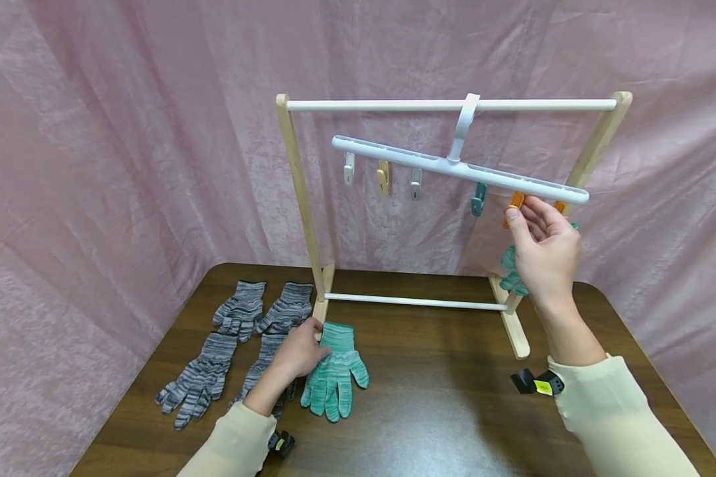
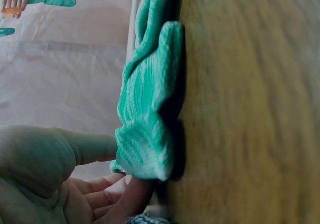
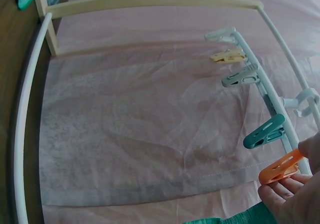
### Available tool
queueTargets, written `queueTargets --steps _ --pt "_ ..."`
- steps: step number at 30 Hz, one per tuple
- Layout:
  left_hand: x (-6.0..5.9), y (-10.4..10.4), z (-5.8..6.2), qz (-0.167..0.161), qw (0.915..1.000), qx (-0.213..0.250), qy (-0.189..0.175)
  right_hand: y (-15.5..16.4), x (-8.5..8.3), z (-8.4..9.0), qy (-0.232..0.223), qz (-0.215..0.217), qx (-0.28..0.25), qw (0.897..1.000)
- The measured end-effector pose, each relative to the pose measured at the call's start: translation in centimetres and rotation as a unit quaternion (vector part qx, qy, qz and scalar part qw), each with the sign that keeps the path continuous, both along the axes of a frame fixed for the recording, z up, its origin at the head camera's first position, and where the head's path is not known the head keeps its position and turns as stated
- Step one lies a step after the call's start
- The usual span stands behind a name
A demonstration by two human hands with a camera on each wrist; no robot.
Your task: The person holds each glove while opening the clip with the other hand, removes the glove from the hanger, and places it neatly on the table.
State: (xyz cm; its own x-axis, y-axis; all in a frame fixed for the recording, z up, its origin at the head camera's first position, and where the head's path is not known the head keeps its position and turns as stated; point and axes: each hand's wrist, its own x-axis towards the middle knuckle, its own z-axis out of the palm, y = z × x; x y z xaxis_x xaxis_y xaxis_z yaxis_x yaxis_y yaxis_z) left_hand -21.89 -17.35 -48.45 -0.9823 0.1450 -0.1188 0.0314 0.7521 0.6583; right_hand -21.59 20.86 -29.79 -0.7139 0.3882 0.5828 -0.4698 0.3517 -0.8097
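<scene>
A wooden rack (image 1: 301, 199) with white rods stands on the brown table (image 1: 441, 411). From its top rod hangs a white hanger bar (image 1: 453, 167) with several clips. My right hand (image 1: 528, 222) reaches up and pinches the orange clip (image 1: 516, 201) (image 3: 279, 170) near the bar's right end. A green glove (image 1: 509, 273) hangs just behind that hand; what holds it is hidden. My left hand (image 1: 310, 338) is low on the table, thumb and fingers (image 2: 132, 191) pinching the cuff of a second green glove (image 1: 334, 374) (image 2: 147, 109), which lies flat.
Several grey striped gloves (image 1: 238, 310) lie on the table left of the rack's foot. A teal clip (image 3: 264, 133), a grey one and a yellow one hang further along the bar. A pink curtain (image 1: 125, 132) closes off the back and sides.
</scene>
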Motion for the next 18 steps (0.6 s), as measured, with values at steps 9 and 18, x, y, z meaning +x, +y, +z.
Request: queueTargets --steps 9,18 --pt "0.2 -0.2 0.3 -0.004 0.9999 -0.010 -0.004 -0.3 0.8 -0.3 0.013 0.007 0.009 1.000" --pt "0.2 -0.3 0.7 0.007 0.9991 -0.041 0.004 -0.8 2.1 -0.4 0.050 0.004 0.025 0.998"
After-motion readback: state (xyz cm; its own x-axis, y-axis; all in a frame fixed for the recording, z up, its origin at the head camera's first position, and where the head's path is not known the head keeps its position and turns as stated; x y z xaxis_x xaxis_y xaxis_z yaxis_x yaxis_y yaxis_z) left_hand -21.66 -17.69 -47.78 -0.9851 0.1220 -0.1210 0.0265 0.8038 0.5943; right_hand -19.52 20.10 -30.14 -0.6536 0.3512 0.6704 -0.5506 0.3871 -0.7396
